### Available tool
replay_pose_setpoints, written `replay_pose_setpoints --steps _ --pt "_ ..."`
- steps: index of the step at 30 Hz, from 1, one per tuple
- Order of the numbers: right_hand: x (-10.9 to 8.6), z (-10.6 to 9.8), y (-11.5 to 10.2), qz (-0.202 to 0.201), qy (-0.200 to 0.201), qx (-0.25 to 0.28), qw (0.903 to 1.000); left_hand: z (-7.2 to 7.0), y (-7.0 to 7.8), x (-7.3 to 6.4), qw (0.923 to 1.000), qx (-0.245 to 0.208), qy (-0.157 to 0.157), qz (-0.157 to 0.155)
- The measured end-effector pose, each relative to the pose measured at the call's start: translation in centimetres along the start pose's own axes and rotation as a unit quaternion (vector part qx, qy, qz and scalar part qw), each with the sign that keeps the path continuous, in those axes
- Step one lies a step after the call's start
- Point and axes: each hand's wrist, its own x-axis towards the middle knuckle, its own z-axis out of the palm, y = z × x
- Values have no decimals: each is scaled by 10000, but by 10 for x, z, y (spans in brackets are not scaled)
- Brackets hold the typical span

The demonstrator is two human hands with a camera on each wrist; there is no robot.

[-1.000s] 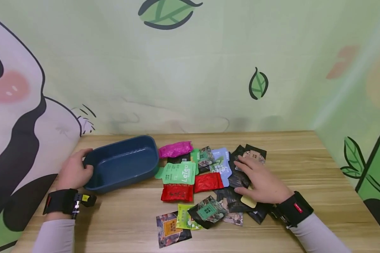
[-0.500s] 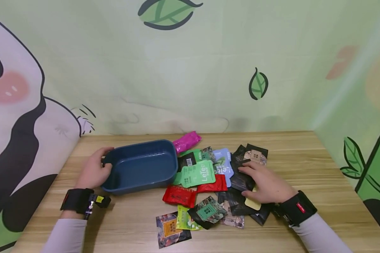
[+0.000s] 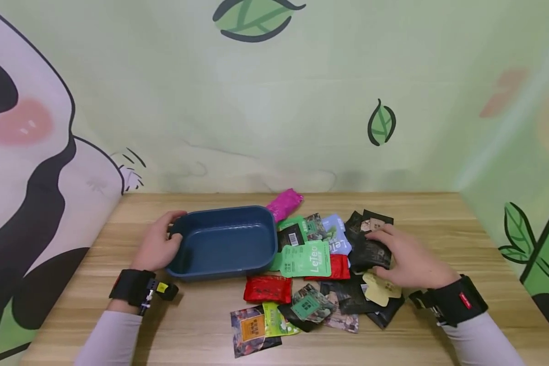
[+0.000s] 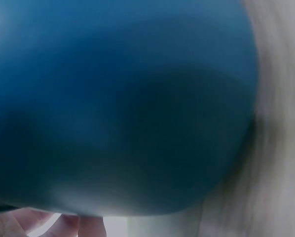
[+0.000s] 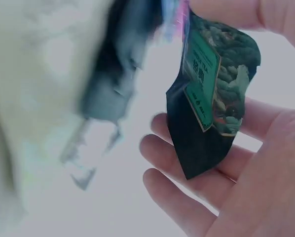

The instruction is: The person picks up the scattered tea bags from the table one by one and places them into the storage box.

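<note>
My left hand (image 3: 157, 245) grips the left end of a dark blue oblong plastic bin (image 3: 224, 274), thumb over the rim; in the left wrist view the bin's side (image 4: 123, 113) fills most of the frame. My right hand (image 3: 416, 256) pinches a black tea sachet (image 3: 369, 252) between thumb and fingers, over the right part of the packet pile. The right wrist view shows a green label and a leaf picture on the sachet (image 5: 202, 148). Beneath the hand lie a cream flower-shaped packet (image 3: 380, 290) and several black packets.
Right of the bin are a magenta packet (image 3: 285, 204), a green LeTeo packet (image 3: 306, 259), a blue packet (image 3: 336, 234) and red packets (image 3: 268, 288). Nearer lie a yellow-green packet (image 3: 274, 321) and a dark orange-labelled sachet (image 3: 251, 330). A printed cloth (image 3: 274, 112) hangs behind the table.
My left hand has slid the bin to the right, nudging the magenta, green and red packets along. My right hand has taken hold of a black tea sachet and lifted it from the pile.
</note>
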Motion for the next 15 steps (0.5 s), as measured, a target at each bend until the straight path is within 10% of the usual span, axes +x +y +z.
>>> replay_pose_setpoints --steps 7,15 --pt "14 -20 -16 -71 214 68 9997 9 10 2 9997 -193 -93 77" --pt "86 -1 -89 -1456 86 459 9882 12 11 -1 9995 -304 -73 98"
